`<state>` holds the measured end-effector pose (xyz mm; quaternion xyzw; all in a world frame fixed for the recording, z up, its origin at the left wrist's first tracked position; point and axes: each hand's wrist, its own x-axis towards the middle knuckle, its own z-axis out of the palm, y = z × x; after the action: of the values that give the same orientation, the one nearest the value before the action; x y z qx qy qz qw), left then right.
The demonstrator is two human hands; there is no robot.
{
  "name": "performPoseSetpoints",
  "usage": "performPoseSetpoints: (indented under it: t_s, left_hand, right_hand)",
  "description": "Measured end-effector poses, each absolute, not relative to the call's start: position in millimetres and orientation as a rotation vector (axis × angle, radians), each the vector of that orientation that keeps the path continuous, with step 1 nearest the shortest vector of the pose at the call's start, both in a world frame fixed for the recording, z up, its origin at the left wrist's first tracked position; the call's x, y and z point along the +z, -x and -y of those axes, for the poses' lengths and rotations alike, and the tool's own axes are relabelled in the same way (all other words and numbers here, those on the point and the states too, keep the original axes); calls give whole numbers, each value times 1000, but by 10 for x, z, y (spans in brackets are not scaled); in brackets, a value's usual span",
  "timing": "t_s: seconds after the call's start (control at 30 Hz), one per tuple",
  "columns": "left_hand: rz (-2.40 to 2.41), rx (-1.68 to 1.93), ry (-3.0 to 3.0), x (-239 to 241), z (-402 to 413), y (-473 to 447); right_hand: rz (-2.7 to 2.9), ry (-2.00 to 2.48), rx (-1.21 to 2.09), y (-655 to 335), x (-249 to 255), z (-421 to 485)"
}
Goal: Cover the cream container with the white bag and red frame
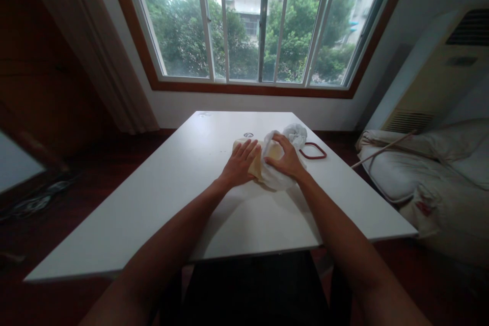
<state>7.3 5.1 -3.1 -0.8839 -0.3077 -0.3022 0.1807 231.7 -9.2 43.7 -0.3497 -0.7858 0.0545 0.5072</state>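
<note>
On the white table, a pale yellow, soft-edged piece (pixel 255 167) lies partly inside a thin white plastic bag (pixel 280 181); I cannot make out its kind. My left hand (pixel 240 163) rests flat on its left side, fingers stretched out and thumb toward the bag. My right hand (pixel 286 159) grips the bag, with fingers and thumb curved around a yellowish part showing through or out of it. Both hands are close together. The underside of the yellow piece is hidden.
A crumpled white bag part (pixel 296 135) sits behind my right hand. To its right lies a dark red rounded frame (pixel 314 151). A small dark round mark or item (pixel 248 135) is farther back on the white table (pixel 160 204). Stuffed sacks (pixel 397 163) and a stick (pixel 382 150) stand right.
</note>
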Motion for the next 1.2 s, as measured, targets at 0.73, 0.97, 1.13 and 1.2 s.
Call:
performPoseSetpoints:
  t_s: [0.73,0.97,1.13,1.2]
  left_hand:
    - [1011,-1364,2451,-1,-22,-26]
    - [1169,-1910,2534,-165,-127,-38]
    - [1308,-2122,2754,-329,-276,-105]
    - [1343,-2118,2820,-341,-337,-40]
  right_hand:
    - [1788,929,281,-2483,264,-106]
    - [1728,912,622,-2429,95,-225]
    - [1758,936,629,-2353,67,-239]
    - [1728,926,647,-2353,55,-247]
